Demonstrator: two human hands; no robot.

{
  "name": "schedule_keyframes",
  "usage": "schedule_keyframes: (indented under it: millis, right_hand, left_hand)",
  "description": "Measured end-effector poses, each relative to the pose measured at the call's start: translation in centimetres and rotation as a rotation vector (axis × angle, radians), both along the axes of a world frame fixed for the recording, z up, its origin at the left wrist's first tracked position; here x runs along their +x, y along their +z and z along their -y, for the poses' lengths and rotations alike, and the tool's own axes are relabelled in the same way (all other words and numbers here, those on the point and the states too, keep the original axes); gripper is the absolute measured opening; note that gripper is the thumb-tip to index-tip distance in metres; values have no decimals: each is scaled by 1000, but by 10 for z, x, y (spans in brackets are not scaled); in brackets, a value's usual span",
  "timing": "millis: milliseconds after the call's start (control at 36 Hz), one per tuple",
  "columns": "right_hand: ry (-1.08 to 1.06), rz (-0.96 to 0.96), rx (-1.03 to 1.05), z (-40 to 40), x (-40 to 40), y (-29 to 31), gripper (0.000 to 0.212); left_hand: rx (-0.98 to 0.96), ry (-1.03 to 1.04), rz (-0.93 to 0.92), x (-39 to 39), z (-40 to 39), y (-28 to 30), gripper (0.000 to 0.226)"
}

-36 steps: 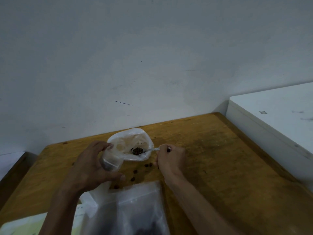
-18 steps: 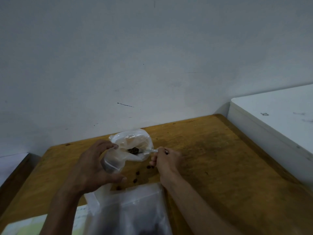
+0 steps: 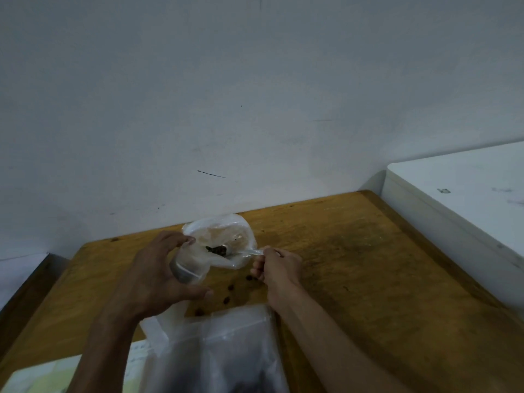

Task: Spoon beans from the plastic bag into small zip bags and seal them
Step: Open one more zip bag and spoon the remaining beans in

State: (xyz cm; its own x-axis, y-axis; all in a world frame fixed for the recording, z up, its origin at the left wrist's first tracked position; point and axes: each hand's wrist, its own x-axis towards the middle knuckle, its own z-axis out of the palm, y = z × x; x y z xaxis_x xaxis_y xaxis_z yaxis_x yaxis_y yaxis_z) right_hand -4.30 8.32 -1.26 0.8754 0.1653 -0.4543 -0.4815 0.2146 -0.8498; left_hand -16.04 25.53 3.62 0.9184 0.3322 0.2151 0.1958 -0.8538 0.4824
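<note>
Left hand [image 3: 153, 276] is gripping the zip bag [image 3: 195, 265] beside the plastic bag [image 3: 224, 239], mouth toward it to catch beans; right hand [image 3: 279, 269] is pinching the spoon [image 3: 238, 251], scooping inside.

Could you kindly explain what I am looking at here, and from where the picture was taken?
There is no machine: a person wears a camera on the head, looking down at their own hands. The left hand holds a small zip bag open. The right hand pinches a clear plastic spoon loaded with dark beans over a white plastic bag. All this is above a wooden table, where a few spilled beans lie. Nearest the camera is a larger clear bag.
</note>
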Motion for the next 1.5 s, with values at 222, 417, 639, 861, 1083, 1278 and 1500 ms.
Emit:
schedule_keyframes:
  millis: [222, 417, 639, 861, 1083, 1278, 1500]
  right_hand:
    - [-7, 8, -36, 7, 0, 3, 12]
    - [11, 43, -72, 14, 2, 4, 17]
    - [7, 64, -83, 20, 3, 5, 16]
    - [20, 79, -77, 28, 4, 7, 14]
    - [31, 66, -64, 32, 2, 12, 11]
    - [39, 92, -5, 38, -1, 26, 9]
    - [105, 209, 29, 35, -8, 52, 11]
  left_hand:
    - [-12, 62, -41, 0, -2, -4, 118]
    - [-43, 110, -45, 2, -1, -5, 118]
    - [-58, 167, -62, 3, 2, -6, 117]
    - [-100, 193, -70, 2, 5, -3, 117]
    - [-107, 207, -69, 2, 7, -4, 114]
    - [-116, 194, -100, 2, 7, -7, 117]
    - [-118, 182, -82, 3, 8, -10, 114]
